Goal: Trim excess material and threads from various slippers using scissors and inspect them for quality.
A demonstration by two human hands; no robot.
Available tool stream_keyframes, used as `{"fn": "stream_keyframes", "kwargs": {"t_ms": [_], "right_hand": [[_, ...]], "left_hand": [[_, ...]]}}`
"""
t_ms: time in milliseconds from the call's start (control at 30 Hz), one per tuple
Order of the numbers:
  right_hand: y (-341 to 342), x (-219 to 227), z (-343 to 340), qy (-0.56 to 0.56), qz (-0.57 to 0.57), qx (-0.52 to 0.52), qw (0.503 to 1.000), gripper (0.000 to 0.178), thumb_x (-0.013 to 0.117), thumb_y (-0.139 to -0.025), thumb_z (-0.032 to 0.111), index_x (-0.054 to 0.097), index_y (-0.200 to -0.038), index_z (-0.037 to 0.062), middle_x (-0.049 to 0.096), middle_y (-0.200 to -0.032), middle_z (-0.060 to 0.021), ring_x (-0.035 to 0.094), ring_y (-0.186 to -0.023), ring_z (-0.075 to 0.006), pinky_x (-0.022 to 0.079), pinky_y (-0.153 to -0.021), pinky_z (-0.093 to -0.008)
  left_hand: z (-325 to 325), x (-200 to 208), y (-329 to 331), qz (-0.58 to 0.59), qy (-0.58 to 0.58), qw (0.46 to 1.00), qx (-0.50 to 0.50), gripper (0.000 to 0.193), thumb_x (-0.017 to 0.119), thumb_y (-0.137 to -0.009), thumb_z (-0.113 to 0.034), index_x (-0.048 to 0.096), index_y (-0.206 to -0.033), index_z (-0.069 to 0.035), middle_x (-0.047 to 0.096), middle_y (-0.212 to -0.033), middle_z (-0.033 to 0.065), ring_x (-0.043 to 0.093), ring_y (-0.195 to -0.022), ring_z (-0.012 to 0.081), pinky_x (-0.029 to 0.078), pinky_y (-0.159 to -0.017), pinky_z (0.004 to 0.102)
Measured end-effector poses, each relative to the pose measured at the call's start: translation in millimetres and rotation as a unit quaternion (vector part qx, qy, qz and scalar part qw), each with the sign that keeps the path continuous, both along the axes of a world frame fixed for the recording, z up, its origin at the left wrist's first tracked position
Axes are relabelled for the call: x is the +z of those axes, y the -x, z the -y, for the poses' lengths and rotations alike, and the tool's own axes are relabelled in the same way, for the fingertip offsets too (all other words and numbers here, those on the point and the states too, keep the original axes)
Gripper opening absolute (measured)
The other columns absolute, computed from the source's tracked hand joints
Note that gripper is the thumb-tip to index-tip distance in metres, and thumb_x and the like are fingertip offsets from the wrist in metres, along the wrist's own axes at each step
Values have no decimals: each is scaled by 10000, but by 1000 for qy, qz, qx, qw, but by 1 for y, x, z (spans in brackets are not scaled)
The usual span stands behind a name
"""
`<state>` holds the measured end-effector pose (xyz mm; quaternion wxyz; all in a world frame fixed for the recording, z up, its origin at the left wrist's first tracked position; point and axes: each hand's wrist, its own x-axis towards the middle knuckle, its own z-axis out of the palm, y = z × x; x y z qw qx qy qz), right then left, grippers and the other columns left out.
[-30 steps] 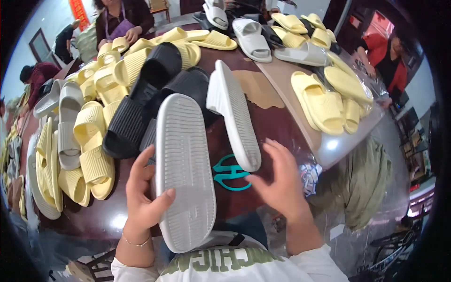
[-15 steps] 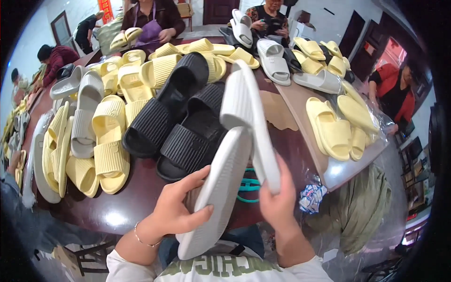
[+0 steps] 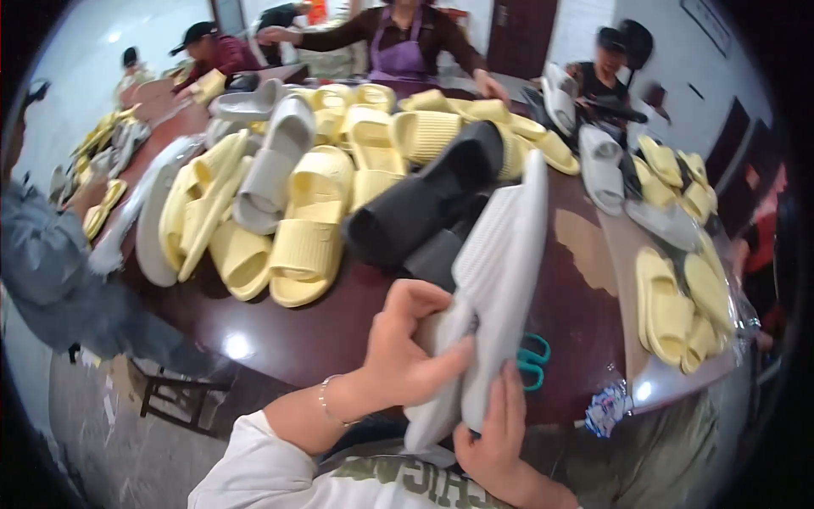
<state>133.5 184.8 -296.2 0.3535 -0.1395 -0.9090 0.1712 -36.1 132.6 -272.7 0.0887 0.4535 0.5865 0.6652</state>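
Note:
I hold a pair of pale grey slippers (image 3: 500, 271) pressed together sole to sole, standing on edge over the near rim of the dark brown table (image 3: 339, 331). My left hand (image 3: 403, 348) wraps around their lower half from the left. My right hand (image 3: 496, 433) grips the heel end from below. Just behind them lie black slippers (image 3: 415, 208). Teal scissors (image 3: 532, 360) lie on the table to the right, partly hidden by the grey pair.
Several yellow slippers (image 3: 309, 220) and grey slippers (image 3: 271, 165) are piled across the table. More yellow slippers (image 3: 678, 305) lie on a sheet at the right. Other people work at the far side (image 3: 403, 38) and at the left (image 3: 51, 271). A stool (image 3: 174, 399) stands below.
I brought the two grey slippers together, from held apart to pressed flat against each other. My head turned left, so the pile shifted right in view.

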Motion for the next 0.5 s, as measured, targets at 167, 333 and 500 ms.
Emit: {"fn": "stream_keyframes", "kwargs": {"t_ms": [167, 333, 500], "right_hand": [[2, -2, 0, -78, -27, 40, 996, 512, 562, -716, 12, 396, -1189, -88, 395, -1246, -322, 414, -1125, -507, 362, -929, -537], [9, 12, -14, -126, -57, 140, 980, 332, 602, -813, 143, 537, -1096, -19, 530, -1173, -172, 521, -1018, -214, 421, -851, -347], [-10, 2, -57, -48, 45, -15, 998, 370, 573, -726, 13, 507, -1090, -16, 502, -1174, -212, 445, -1125, -438, 360, -949, -482]], "left_hand": [[17, 15, 8, 59, -68, 996, -22, 638, 688, -685, -33, 342, -1219, 13, 559, -970, 106, 544, -902, 142, 429, -786, 254], [63, 35, 54, 105, -82, 985, 112, 692, 664, -726, -38, 328, -1331, -20, 557, -1028, 71, 548, -920, 131, 449, -792, 255], [126, 83, 138, -210, -22, 896, 392, 627, 638, -726, -2, 402, -1307, -23, 573, -1081, 75, 543, -959, 124, 452, -801, 259]]}}
